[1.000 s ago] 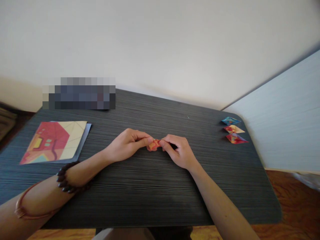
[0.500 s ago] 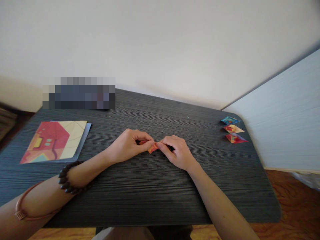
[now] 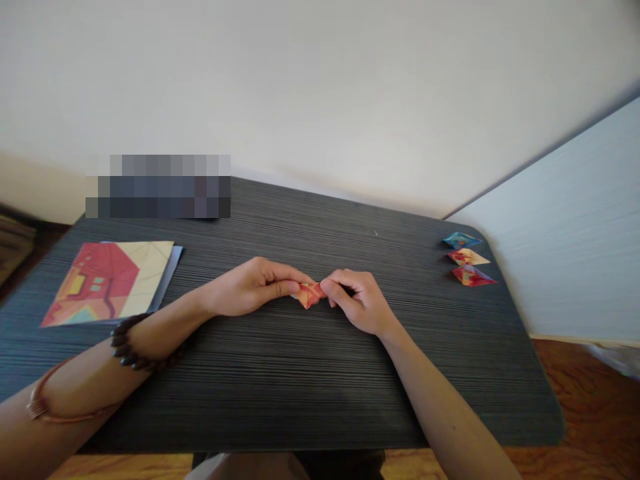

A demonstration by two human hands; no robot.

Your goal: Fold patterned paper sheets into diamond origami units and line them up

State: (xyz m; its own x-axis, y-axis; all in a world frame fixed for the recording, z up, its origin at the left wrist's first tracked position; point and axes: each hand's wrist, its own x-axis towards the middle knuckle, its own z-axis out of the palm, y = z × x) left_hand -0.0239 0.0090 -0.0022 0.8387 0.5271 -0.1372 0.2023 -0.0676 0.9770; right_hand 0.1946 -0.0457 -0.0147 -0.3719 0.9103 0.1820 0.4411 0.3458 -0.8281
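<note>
Turned slightly, apparently — folded paper (image 3: 310,293) clamped by left hand (image 3: 255,288) and right hand (image 3: 359,301) fingers.

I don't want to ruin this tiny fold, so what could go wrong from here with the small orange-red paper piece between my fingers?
The left hand and right hand pinch the small orange-red folded paper piece from both ends; a hard pull might tear it or skew the crease. The three colourful folded paper shapes lie near the right edge of the dark striped table; a sweeping arm could knock them off.

Left forearm wears a dark bead bracelet (image 3: 131,343) — and, higher up, a thin copper bangle (image 3: 34,408).
</note>
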